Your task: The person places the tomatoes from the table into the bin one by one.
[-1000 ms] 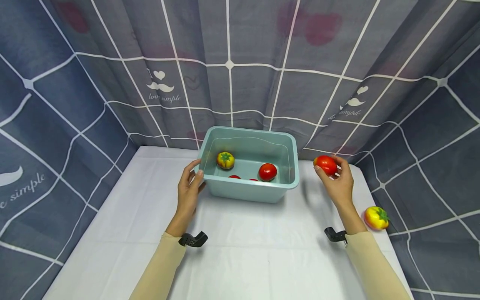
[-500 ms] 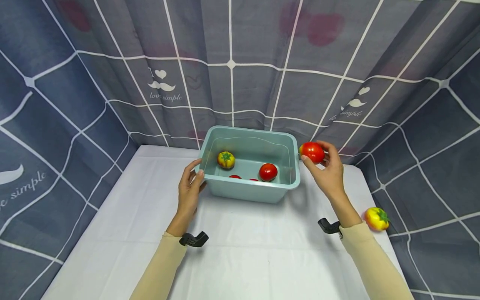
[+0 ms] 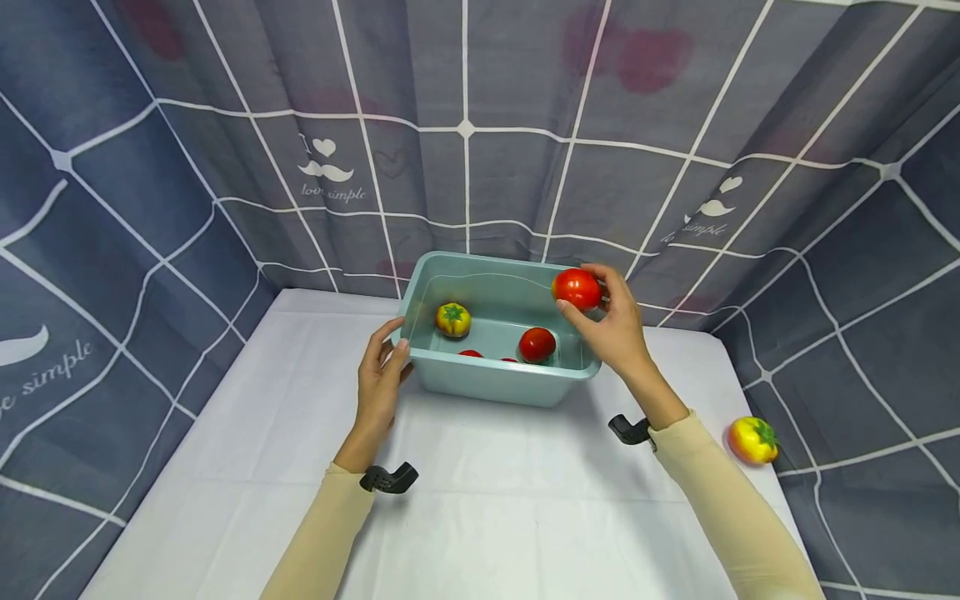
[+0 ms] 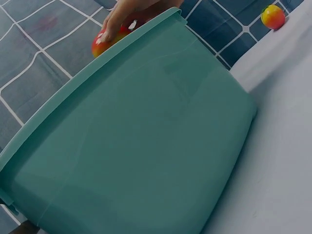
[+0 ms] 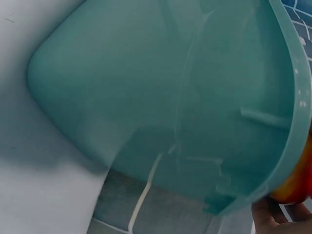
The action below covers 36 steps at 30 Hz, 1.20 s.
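White cloth covers the table (image 3: 480,525), which is closed in at the back and both sides by grey-blue fabric curtains (image 3: 420,83) printed with white grid lines, hearts, moustaches and faded red spots. On it stands a rectangular pale teal plastic bin (image 3: 491,382), upright near the back curtain. A rounded yellow and red fruit with a green calyx (image 3: 752,440) lies well apart from it, by the table's right edge.

The glossy red tomato-like fruit (image 3: 576,288) is at the bin's right rear corner, raised off the table and overlapping the opening in the head view. Its skin is smooth and shiny, red turning to yellow at one end. Inside the bin are a yellow-green ribbed fruit (image 3: 453,320), a dark red round fruit (image 3: 537,344) and two red slivers mostly hidden by the front wall.

The held fruit's yellowish end faces left; its slightly longer axis runs roughly left to right. The bin's long axis also runs left to right, opening upward.

The right hand (image 3: 618,329) has its grip closed on the glossy fruit, between thumb and fingers. The left hand (image 3: 377,379) grips the bin's left end, thumb at the front corner.
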Each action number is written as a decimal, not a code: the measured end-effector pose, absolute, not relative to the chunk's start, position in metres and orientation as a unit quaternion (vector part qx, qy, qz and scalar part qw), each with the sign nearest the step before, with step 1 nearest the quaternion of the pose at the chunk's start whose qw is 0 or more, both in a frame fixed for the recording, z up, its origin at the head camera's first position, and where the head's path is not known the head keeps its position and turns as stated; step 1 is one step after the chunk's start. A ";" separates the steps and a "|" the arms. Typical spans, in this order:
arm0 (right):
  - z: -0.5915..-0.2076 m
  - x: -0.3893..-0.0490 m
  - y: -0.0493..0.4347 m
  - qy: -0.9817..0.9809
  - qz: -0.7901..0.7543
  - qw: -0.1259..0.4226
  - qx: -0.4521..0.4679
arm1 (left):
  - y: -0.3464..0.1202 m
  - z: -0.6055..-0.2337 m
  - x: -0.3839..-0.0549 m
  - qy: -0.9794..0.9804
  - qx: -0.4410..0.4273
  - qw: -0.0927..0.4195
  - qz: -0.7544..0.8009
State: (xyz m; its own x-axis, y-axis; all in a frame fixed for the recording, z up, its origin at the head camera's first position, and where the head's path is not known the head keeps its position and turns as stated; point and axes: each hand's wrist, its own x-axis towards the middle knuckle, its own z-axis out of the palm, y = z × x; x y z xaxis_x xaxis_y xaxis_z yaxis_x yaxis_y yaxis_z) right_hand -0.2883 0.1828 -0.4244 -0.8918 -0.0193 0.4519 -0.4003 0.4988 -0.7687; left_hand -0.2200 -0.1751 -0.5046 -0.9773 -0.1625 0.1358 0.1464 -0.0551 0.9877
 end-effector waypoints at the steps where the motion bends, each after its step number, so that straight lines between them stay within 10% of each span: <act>1: -0.424 -0.290 0.180 -0.846 0.480 0.191 0.132 | -0.175 -0.505 -0.220 -0.680 0.006 0.106 -0.726; 36: -0.405 -0.316 0.107 -0.931 0.251 0.017 0.263 | -0.176 -0.506 -0.219 -0.675 -0.006 0.114 -0.729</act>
